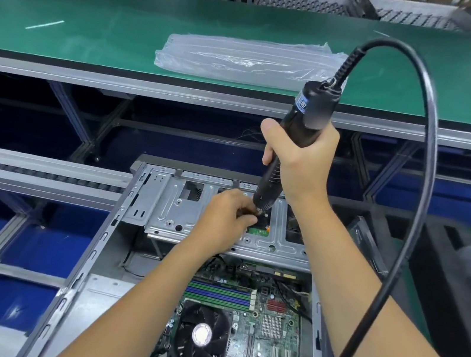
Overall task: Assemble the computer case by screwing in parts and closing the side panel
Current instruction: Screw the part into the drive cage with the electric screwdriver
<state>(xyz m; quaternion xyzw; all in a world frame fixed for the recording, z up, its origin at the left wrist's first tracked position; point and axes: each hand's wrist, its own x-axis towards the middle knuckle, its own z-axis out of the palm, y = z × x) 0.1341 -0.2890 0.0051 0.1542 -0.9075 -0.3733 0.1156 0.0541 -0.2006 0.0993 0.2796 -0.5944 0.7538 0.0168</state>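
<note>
Hiding screwdriver [294, 144] tip: left hand [225, 220].

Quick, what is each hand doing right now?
Left hand: pinching something small at the screwdriver's tip; what it is cannot be told.
Right hand: gripping the black corded electric screwdriver.

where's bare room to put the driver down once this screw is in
The green belt is bare left of the plastic bag, and right of the cord. The open case is crowded: drive cage, fan, both hands.
</note>
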